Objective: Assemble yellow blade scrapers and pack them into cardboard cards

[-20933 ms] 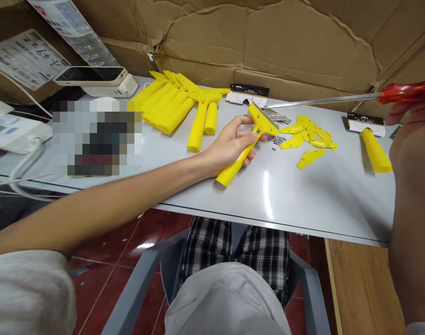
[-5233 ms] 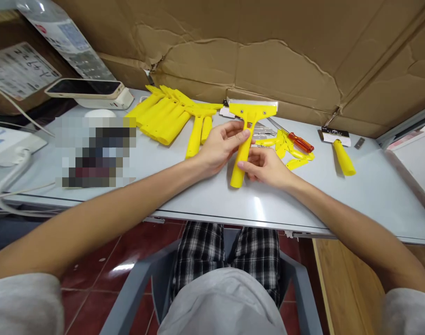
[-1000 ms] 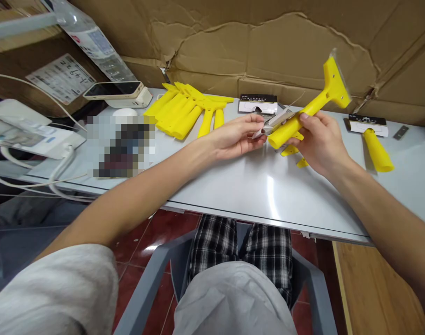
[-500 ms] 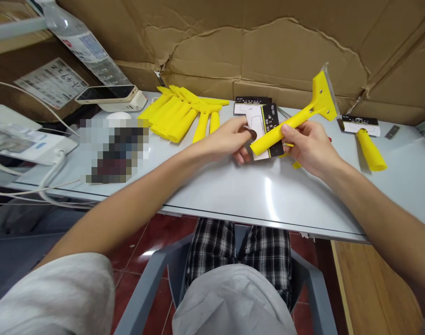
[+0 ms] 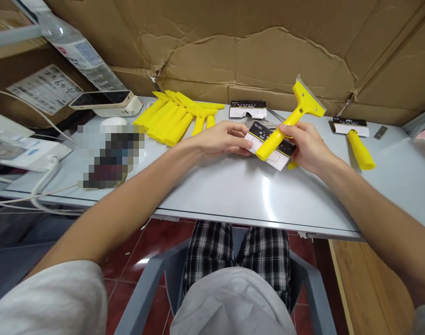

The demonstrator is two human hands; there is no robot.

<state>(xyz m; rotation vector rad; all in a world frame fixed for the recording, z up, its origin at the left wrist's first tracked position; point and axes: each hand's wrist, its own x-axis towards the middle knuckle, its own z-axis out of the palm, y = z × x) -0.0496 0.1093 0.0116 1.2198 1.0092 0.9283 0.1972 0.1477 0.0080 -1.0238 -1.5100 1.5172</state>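
My right hand [image 5: 309, 145] is closed around the neck of a yellow scraper [image 5: 272, 143]. The scraper's wide head and blade point up and away, and its handle end faces me. Behind the handle is a black and white printed card [image 5: 257, 133], tilted and partly covered by it. My left hand [image 5: 228, 139] pinches the card's left edge. Part of another yellow piece shows below my right fingers. Just beyond my hands lie a stack of similar cards [image 5: 248, 110] and some metal blades [image 5: 263, 123], partly hidden.
Several yellow scraper handles [image 5: 170, 122] are heaped to the left. At the right lie a carded yellow scraper [image 5: 361, 150] and a small metal blade [image 5: 380, 132]. A phone [image 5: 102, 98], cables and a bottle [image 5: 78, 49] occupy the left side. Cardboard [image 5: 296, 60] stands along the back.
The card has turned from nearly upright to slanting across behind the handle. My left fingers now hold its left edge. The scraper's head has moved left and lower in the view.
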